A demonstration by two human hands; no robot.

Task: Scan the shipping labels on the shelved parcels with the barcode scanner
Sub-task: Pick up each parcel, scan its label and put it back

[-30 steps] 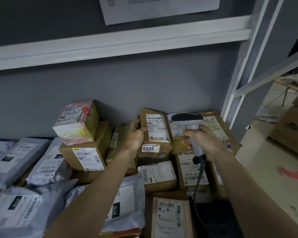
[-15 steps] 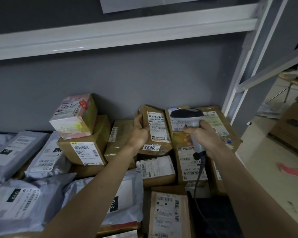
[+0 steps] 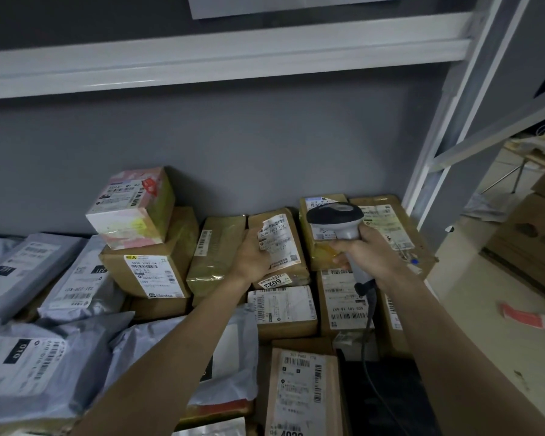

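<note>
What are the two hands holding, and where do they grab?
The right hand grips the barcode scanner by its handle. The left hand holds the brown parcel at its left edge, thumb on the label.

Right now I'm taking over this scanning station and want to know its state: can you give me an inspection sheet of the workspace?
Surface: shelf hidden under parcels; white shelf beam above.
Job's things: scanner aimed toward the back parcels; small brown box with a 6023 sticker, its label corner peeling.
Clutter: grey mailer bags on the left, stacked brown boxes, a pink and white box on top.
Hands: left hand grips the small brown box; right hand grips the scanner handle.
Cables: scanner cord hangs down from the handle.
Surroundings: grey wall; cardboard boxes and a red slip on the floor, right.
</note>
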